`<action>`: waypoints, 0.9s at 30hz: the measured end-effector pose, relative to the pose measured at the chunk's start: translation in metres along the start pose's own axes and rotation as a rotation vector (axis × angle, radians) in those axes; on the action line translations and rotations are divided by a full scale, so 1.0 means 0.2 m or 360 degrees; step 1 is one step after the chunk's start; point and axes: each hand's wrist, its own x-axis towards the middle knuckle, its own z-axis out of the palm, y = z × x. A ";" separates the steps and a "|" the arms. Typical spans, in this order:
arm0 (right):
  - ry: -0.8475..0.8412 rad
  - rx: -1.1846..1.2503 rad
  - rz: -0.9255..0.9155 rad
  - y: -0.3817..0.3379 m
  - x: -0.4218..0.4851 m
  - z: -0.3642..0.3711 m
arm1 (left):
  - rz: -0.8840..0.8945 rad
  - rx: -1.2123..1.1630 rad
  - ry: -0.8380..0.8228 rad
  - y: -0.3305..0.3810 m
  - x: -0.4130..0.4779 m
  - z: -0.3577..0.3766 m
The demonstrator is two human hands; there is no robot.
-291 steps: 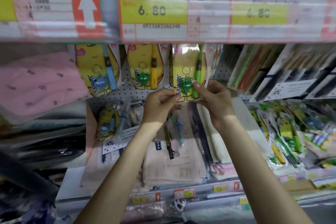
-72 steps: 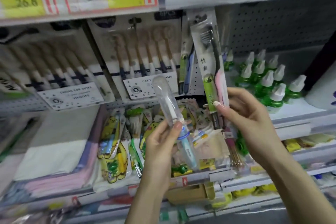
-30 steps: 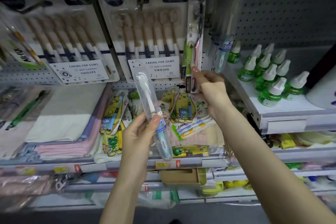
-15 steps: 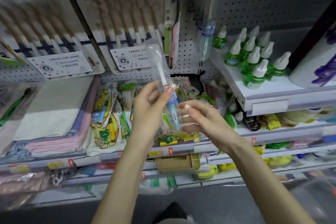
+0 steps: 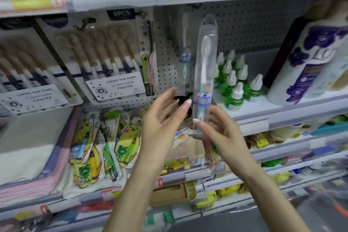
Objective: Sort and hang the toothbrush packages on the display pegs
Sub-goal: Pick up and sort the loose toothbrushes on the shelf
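Observation:
My right hand (image 5: 222, 133) pinches the lower end of a clear tube toothbrush package (image 5: 205, 66) and holds it upright in front of the pegboard (image 5: 244, 30). Inside is a white-headed brush with a blue handle. My left hand (image 5: 162, 120) is just left of the tube, fingers spread and holding nothing. A matching tube package (image 5: 185, 49) hangs on a peg behind it. A green and pink toothbrush pack (image 5: 149, 58) hangs to the left, beside two six-piece brush packs (image 5: 105, 56).
Yellow children's toothbrush packs (image 5: 105, 143) lie heaped on the shelf below with folded towels (image 5: 28, 156) at the left. Green bottles (image 5: 235, 83) stand on a raised shelf at the right, next to a large white and purple pack (image 5: 308, 54). Price-tag rails run overhead.
The tube package passed from my left hand to my right hand and rose upright toward the pegboard. My left hand let go and opened. Earlier my right hand hung the green and pink pack.

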 end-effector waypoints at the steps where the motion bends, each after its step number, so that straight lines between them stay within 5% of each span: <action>1: 0.0042 0.0008 -0.0011 -0.02 0.01 -0.02 | -0.0020 -0.0010 0.0013 0.00 -0.01 0.00; 27: 0.0143 -0.0236 0.0079 -0.11 0.18 -0.08 | -0.0224 -0.0089 0.0118 -0.08 -0.04 -0.02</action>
